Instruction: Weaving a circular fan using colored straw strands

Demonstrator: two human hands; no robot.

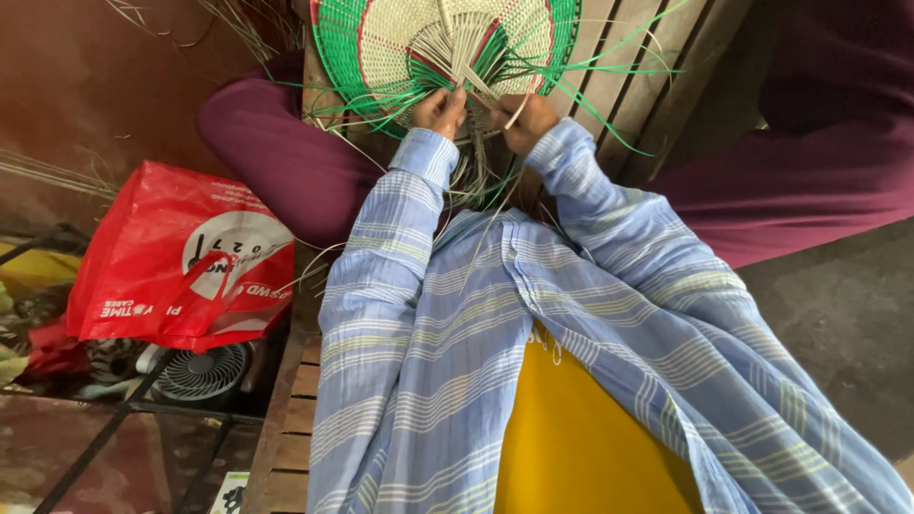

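A person's left hand (439,111) and right hand (525,121), close together, pinch pale strips at the lower edge of a round woven mat (447,43) edged in green, propped at the far end of a slatted wooden bench (286,419). Left of the bench, a red plastic bag (181,257) lies over a small white fan (202,371); its contents are hidden.
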